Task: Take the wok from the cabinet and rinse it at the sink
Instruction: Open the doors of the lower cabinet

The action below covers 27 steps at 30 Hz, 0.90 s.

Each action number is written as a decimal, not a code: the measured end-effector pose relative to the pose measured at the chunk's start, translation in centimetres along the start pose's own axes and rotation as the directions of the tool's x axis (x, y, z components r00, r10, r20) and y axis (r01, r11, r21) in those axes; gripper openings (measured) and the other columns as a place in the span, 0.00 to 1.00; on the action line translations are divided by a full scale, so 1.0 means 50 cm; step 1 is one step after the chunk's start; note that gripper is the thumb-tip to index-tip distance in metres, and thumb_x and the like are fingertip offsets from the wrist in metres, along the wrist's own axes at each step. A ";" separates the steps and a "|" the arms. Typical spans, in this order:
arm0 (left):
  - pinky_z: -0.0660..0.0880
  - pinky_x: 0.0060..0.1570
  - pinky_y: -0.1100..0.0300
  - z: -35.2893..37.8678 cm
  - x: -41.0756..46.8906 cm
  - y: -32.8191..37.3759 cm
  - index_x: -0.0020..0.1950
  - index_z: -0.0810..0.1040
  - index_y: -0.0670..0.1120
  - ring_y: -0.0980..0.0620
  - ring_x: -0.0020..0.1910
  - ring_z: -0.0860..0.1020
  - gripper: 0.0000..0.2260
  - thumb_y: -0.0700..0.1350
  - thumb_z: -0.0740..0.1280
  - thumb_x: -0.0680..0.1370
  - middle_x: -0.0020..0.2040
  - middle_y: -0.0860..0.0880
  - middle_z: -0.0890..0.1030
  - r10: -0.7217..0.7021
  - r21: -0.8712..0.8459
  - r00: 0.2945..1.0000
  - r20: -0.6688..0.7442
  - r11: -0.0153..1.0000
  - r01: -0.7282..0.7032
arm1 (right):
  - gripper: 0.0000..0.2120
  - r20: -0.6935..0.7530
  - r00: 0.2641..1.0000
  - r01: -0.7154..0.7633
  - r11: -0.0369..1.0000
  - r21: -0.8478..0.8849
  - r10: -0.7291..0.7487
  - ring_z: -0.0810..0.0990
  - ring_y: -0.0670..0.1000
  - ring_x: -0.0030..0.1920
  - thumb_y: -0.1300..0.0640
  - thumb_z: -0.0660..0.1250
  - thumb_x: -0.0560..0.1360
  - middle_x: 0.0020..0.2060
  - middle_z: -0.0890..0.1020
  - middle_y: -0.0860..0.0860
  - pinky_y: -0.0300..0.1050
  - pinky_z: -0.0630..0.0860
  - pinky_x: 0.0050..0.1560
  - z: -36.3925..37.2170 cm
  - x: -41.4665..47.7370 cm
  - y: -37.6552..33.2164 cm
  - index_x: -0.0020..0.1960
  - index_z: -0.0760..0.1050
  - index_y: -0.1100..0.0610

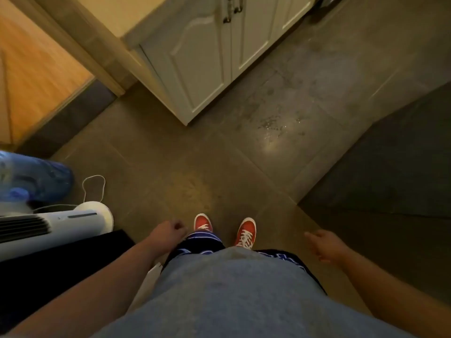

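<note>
A white cabinet (207, 59) with two closed panelled doors and dark handles (231, 8) stands ahead of me, at the top middle of the head view. No wok and no sink are in sight. My left hand (168, 232) hangs by my left thigh with its fingers curled in and nothing in it. Lower right, my right hand (324, 245) hangs with its fingers loosely apart and holds nothing. Both hands are far from the cabinet doors, with bare floor between.
Grey floor tiles (190, 167) carry a wet, shiny patch (275, 130) in front of the cabinet. At the left stand a white fan heater (61, 225) with a loose cord (95, 189) and a blue water bottle (34, 179). A dark mat (395, 167) lies right.
</note>
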<state>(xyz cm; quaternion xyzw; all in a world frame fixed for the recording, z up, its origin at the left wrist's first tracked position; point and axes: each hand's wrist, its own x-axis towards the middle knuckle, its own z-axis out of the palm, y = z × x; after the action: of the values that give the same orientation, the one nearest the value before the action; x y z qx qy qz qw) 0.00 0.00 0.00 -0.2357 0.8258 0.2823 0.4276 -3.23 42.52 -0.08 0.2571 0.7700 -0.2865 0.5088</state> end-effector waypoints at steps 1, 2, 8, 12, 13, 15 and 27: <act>0.72 0.41 0.58 -0.004 0.001 -0.002 0.43 0.78 0.47 0.48 0.41 0.79 0.08 0.50 0.66 0.77 0.43 0.45 0.83 -0.009 -0.028 1.000 -0.006 1.000 0.009 | 0.12 -0.020 1.000 0.019 1.000 0.004 -0.019 0.80 0.54 0.43 0.49 0.60 0.82 0.45 0.80 0.58 0.48 0.78 0.43 -0.015 0.012 -0.018 0.52 0.75 0.57; 0.73 0.42 0.57 -0.014 0.002 -0.001 0.43 0.78 0.47 0.48 0.41 0.79 0.08 0.50 0.66 0.77 0.43 0.45 0.83 -0.034 -0.052 0.999 -0.020 0.998 0.033 | 0.12 -0.033 0.999 0.029 1.000 -0.001 -0.029 0.80 0.54 0.43 0.49 0.59 0.82 0.46 0.81 0.58 0.48 0.78 0.42 -0.034 0.019 -0.042 0.53 0.75 0.57; 0.76 0.45 0.55 -0.080 0.037 -0.011 0.44 0.78 0.45 0.45 0.45 0.81 0.08 0.49 0.67 0.78 0.44 0.44 0.83 -0.129 -0.094 0.991 0.022 0.987 0.131 | 0.15 -0.123 0.986 0.121 0.991 0.057 -0.114 0.77 0.54 0.37 0.51 0.61 0.82 0.48 0.81 0.65 0.44 0.73 0.33 -0.135 0.082 -0.249 0.57 0.75 0.64; 0.69 0.40 0.59 -0.139 0.099 -0.002 0.45 0.77 0.45 0.49 0.41 0.76 0.08 0.49 0.66 0.78 0.42 0.47 0.79 -0.156 -0.048 0.986 0.053 0.986 0.159 | 0.11 -0.114 0.984 0.151 0.984 0.098 -0.140 0.77 0.53 0.38 0.52 0.62 0.81 0.42 0.78 0.59 0.44 0.74 0.35 -0.196 0.119 -0.386 0.54 0.74 0.61; 0.69 0.40 0.59 -0.160 0.120 0.007 0.44 0.75 0.45 0.50 0.41 0.76 0.08 0.49 0.65 0.79 0.41 0.47 0.79 -0.157 -0.034 0.985 0.066 0.987 0.159 | 0.11 -0.106 0.985 0.148 0.984 0.095 -0.137 0.78 0.54 0.41 0.52 0.62 0.81 0.44 0.79 0.59 0.46 0.76 0.40 -0.209 0.126 -0.413 0.53 0.74 0.60; 0.68 0.39 0.59 -0.207 0.162 0.034 0.41 0.74 0.46 0.51 0.39 0.75 0.09 0.48 0.64 0.79 0.38 0.49 0.77 -0.145 -0.014 0.986 0.086 0.989 0.147 | 0.10 -0.111 0.986 0.134 0.987 0.085 -0.124 0.79 0.55 0.45 0.51 0.62 0.81 0.46 0.80 0.59 0.51 0.78 0.49 -0.234 0.137 -0.458 0.53 0.75 0.58; 0.77 0.47 0.52 -0.461 0.402 0.365 0.46 0.76 0.48 0.48 0.45 0.81 0.07 0.51 0.64 0.77 0.46 0.46 0.82 0.051 -0.067 0.997 0.065 0.997 -0.047 | 0.09 -0.117 0.986 -0.108 0.987 0.118 0.122 0.79 0.54 0.38 0.50 0.62 0.81 0.44 0.82 0.58 0.44 0.75 0.35 -0.407 0.175 -0.482 0.52 0.76 0.55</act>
<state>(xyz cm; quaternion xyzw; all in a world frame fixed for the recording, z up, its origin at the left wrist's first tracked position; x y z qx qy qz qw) -35.23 -5.03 -1.09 -0.2197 0.8070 0.3274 0.4397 -35.81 40.79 2.59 0.3466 0.7668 -0.2825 0.4606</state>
